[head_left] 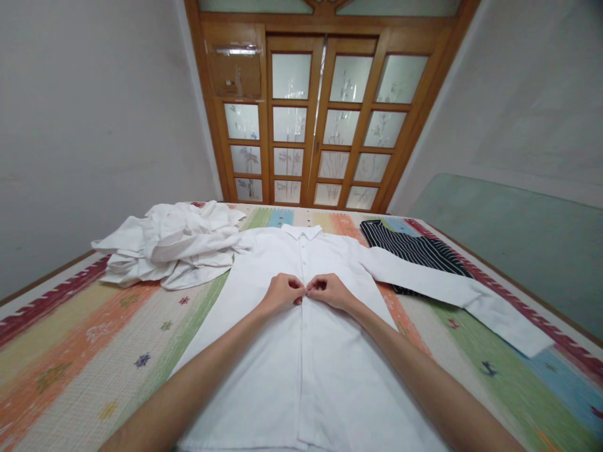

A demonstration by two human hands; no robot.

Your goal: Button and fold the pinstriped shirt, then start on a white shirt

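Observation:
A white button-up shirt lies spread front side up, its collar pointing away from me. Its right-hand sleeve stretches out to the right; the other sleeve is folded in near the shoulder at the left. At mid-placket, my left hand and my right hand meet with fingertips pinched on the shirt's front edge. Both hands are closed, and the spot between the fingertips is too small to make out, so a button there cannot be seen. Above the hands, several buttons show along the placket up to the collar.
A crumpled heap of white clothes lies at the left, close to the shirt's shoulder. Under the right sleeve is a folded black-and-white striped garment. Everything rests on a colourful striped cloth. Wooden glass-paned doors stand beyond, with walls on both sides.

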